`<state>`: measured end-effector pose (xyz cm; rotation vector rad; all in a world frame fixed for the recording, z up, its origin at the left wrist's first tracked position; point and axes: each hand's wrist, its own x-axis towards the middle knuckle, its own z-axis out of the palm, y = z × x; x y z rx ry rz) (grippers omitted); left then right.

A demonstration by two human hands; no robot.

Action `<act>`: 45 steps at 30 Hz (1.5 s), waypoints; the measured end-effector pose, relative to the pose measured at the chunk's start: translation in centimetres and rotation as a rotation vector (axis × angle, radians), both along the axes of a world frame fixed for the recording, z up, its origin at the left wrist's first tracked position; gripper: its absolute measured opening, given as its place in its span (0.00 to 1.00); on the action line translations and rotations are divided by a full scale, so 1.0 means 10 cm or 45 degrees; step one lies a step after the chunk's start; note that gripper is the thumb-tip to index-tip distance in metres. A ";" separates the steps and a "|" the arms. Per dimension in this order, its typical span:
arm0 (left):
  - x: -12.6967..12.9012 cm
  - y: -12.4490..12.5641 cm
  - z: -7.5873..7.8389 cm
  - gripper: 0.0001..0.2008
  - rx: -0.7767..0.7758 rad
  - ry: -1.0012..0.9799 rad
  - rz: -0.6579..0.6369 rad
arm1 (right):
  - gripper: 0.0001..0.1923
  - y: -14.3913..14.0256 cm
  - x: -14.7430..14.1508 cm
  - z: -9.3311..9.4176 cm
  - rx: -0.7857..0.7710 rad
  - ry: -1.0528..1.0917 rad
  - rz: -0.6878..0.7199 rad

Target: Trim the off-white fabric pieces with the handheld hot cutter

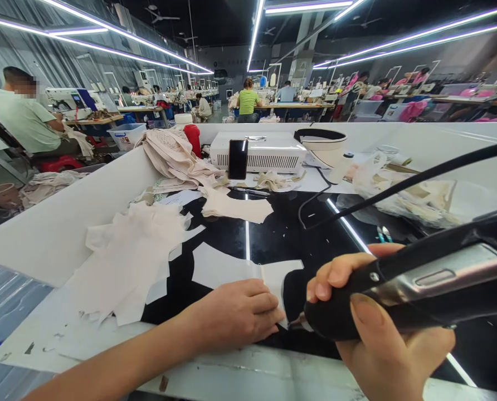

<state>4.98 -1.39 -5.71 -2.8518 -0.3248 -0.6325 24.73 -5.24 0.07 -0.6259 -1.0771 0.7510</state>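
My left hand (235, 313) lies flat, knuckles up, pressing a white cut fabric piece (232, 268) onto the glossy black table top (273, 236). My right hand (374, 328) grips a black handheld tool (419, 284) with a metal plate on its body. Its small tip touches the fabric edge just right of my left fingers. A black cord (399, 186) runs from the tool up to the right.
A heap of white cut pieces (127, 259) lies left. A white machine (259, 151), a dark phone (237, 159), beige cloth (171, 156), a red bottle (193, 138) and a white bowl (321, 146) stand behind. White walls (56, 228) enclose the table. People sit at sewing stations beyond.
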 end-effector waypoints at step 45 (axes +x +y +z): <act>-0.02 -0.03 -0.04 0.10 -0.113 -0.031 -0.032 | 0.21 0.02 -0.03 -0.02 -0.004 0.013 -0.054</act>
